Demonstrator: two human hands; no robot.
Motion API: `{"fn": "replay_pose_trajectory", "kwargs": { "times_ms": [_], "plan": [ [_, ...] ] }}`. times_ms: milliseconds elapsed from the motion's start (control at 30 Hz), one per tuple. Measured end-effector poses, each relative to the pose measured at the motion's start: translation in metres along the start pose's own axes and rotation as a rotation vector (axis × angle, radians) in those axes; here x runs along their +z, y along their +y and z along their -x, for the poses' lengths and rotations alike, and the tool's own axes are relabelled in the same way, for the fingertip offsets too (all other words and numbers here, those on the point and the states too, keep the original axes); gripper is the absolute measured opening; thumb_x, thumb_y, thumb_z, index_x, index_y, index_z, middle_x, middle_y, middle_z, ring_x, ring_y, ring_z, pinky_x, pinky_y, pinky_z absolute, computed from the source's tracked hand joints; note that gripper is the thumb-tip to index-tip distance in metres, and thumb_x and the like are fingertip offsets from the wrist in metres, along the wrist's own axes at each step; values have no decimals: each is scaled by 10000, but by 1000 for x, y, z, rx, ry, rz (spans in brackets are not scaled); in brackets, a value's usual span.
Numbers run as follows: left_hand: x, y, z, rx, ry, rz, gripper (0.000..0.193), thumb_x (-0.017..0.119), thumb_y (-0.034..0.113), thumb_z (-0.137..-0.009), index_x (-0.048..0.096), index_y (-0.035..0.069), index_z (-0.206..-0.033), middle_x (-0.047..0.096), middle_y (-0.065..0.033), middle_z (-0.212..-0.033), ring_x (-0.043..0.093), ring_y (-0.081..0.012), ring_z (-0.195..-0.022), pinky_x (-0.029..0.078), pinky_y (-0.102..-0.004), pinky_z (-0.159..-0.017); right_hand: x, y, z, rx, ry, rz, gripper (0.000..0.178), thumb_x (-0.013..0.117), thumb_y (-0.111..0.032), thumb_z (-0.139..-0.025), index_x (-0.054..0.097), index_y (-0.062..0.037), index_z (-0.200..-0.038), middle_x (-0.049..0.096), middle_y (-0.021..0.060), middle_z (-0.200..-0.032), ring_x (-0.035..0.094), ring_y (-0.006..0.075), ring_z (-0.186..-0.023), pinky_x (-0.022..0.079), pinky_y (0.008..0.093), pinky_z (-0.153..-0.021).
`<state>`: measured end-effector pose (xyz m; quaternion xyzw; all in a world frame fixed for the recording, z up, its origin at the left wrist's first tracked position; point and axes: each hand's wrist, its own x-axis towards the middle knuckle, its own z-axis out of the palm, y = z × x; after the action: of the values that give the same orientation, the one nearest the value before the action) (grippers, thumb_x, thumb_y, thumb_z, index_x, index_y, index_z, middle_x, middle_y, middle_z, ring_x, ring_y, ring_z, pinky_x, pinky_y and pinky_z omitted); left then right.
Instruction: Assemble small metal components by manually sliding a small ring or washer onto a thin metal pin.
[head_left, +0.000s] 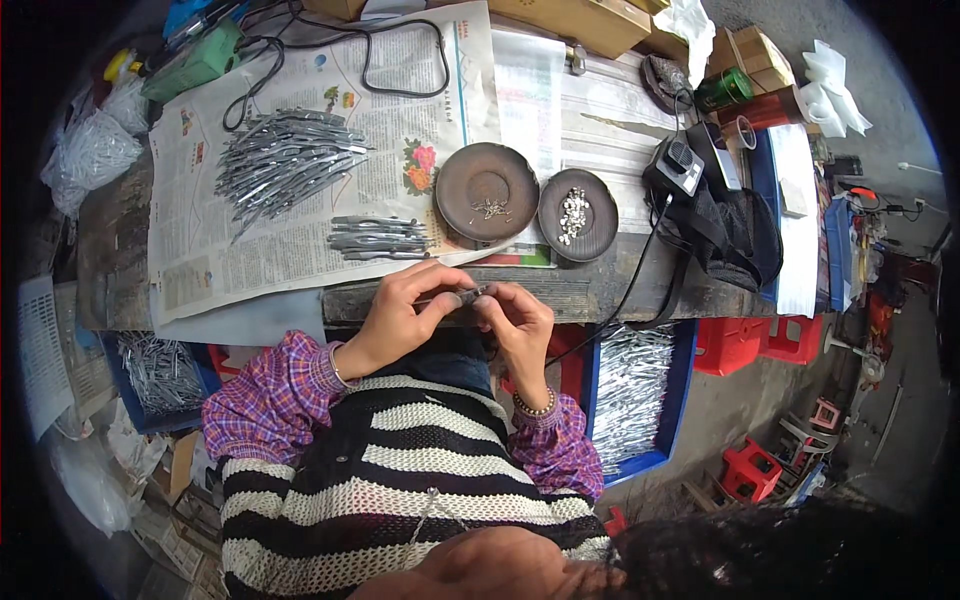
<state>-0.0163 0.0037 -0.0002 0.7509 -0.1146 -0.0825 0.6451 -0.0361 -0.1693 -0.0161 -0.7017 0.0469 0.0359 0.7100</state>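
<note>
My left hand (400, 312) and my right hand (520, 325) meet at the table's front edge. Thumbs and fingertips of both are pinched on a small, slim grey metal piece (466, 296), mostly covered by the fingers. Just beyond them, a short row of slim grey metal pieces (380, 238) lies on newspaper (290, 260). A larger heap of similar pieces (290, 160) lies farther left. Two round dark dishes stand ahead: the left dish (487, 165) holds tiny pin-like bits (490, 209), the right dish (600, 205) small shiny bits (573, 215).
Blue trays of silvery metal pieces sit below the table edge, one tray (107, 350) at left, another (690, 370) at right. A dark cable (635, 280) runs from a small boxy device (675, 165) past my right hand. A black bag (735, 240) lies at right, red stools (750, 470) beyond.
</note>
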Motion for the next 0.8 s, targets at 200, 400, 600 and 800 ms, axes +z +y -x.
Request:
{"fn": "replay_pose_trajectory", "kwargs": {
  "times_ms": [200, 400, 600, 800],
  "plan": [
    [1, 1, 1, 182, 40, -150, 218, 606, -67, -751, 623, 6, -956, 604, -115, -837, 608, -238, -740, 473, -300, -638, -2, 6, 0, 16, -29, -27, 91, 644, 1, -816, 643, 63, -882, 606, 33, -745, 558, 64, -590, 437, 198, -525],
    [2, -1, 2, 256, 51, -214, 271, 639, -98, -694, 616, 14, -940, 618, -130, -862, 624, -271, -785, 496, -325, -681, -1, 4, 0, 20, -64, -13, 100, 630, -5, -827, 648, 62, -900, 613, 42, -740, 563, 73, -589, 444, 207, -527],
    [1, -2, 2, 265, 50, -202, 270, 633, -101, -700, 618, 16, -943, 623, -127, -866, 629, -264, -791, 500, -321, -684, -2, 7, 1, 17, -49, -34, 106, 630, -15, -833, 646, 64, -901, 614, 45, -746, 561, 76, -589, 443, 207, -528],
    [0, -3, 2, 269, 53, -186, 286, 634, -110, -691, 627, 18, -947, 629, -123, -864, 631, -261, -789, 502, -319, -683, -1, 4, 0, 28, -71, -10, 99, 636, -12, -824, 645, 63, -889, 613, 41, -740, 559, 79, -597, 443, 208, -538]
  ]
}}
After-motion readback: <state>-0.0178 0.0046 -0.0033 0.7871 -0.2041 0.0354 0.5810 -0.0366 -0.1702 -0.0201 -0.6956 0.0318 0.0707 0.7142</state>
